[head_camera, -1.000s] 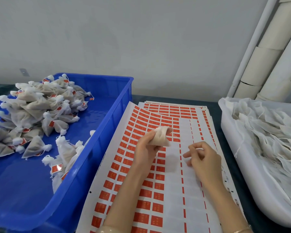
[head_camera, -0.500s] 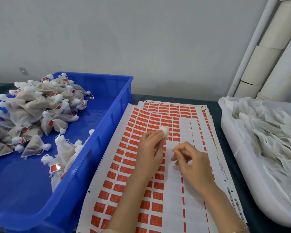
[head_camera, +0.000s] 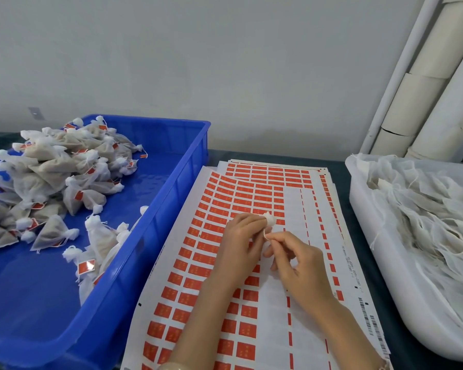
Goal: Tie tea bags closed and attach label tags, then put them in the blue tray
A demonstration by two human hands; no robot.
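Tying a tea bag shut.
Soft, light; clasped in left hand, string pinched by right hand; best held at neck.

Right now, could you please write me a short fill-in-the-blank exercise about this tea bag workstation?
1. Tagged tea bags lie piled in the ____ tray.
2. Untied bags fill the ____ tub on the right.
3. The left hand grips one tea bag while the right hand pinches its ____.
Missing words: blue; white; string.
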